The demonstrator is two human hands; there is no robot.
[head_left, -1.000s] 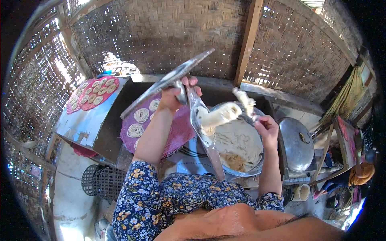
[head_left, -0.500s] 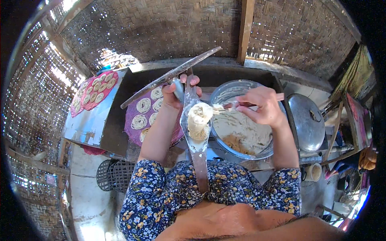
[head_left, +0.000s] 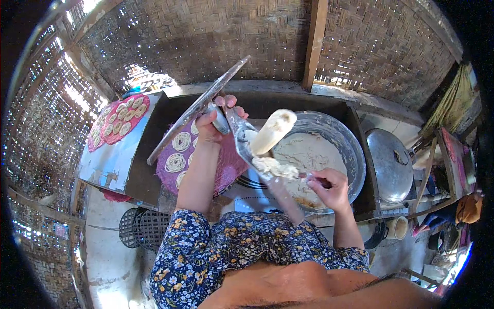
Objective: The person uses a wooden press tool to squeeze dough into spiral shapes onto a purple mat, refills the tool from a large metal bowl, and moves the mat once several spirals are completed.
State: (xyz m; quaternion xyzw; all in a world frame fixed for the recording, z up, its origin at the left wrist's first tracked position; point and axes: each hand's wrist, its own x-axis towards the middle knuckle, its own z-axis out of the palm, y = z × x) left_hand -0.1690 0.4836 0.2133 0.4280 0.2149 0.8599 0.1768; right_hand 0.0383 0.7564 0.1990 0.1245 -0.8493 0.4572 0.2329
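Note:
My left hand (head_left: 210, 127) is closed around a wooden dough press, its fingers about a silver metal tube (head_left: 219, 121). One long arm (head_left: 193, 116) of the press slants up and away. Its paddle-shaped board (head_left: 284, 198) points toward my right. From the board a pale, dough-coated cylinder (head_left: 278, 131) sticks up at a tilt; whether it is solid dough or a coated plunger I cannot tell. My right hand (head_left: 332, 189) pinches a thin, dark-handled utensil (head_left: 320, 181), its tip buried in soft dough (head_left: 275, 169) at the cylinder's base. Its exact kind is hidden.
A large metal basin (head_left: 355, 149) of dough stands at the right, beside a lidded metal pot (head_left: 391, 165). Coiled dough rounds (head_left: 175, 162) lie on a purple mesh sheet (head_left: 226, 162), others on a pink sheet (head_left: 121, 129) at far left. A woven wall (head_left: 247, 41) rises behind.
The press has turned, its board swinging to the right and the cylinder now leaning right. My right hand has come down and nearer to me, carrying its utensil from the cylinder's top toward its base.

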